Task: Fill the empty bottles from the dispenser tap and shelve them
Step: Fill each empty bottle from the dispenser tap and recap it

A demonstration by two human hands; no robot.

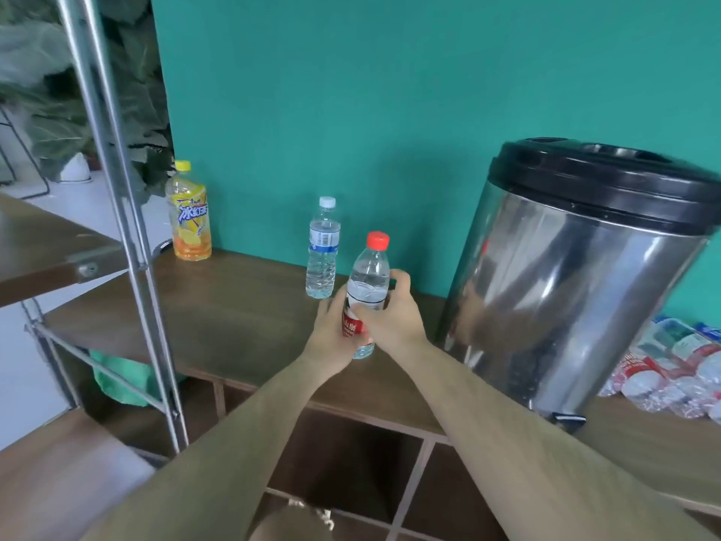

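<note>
My left grip (331,337) and right grip (394,318) cover most of the label on the red-capped bottle (368,267), so only a scrap of red print shows. I cannot tell whether its base touches the table (242,306). The dispenser (565,287) runs off the right edge, and its tap (567,418) is a dark blur. The heap of bottles (671,369) behind it is partly hidden and cut off.

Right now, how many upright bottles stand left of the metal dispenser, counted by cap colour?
yellow-capped bottle: 1
white-capped bottle: 1
red-capped bottle: 1, held by the left hand and the right hand
Total: 3
</note>
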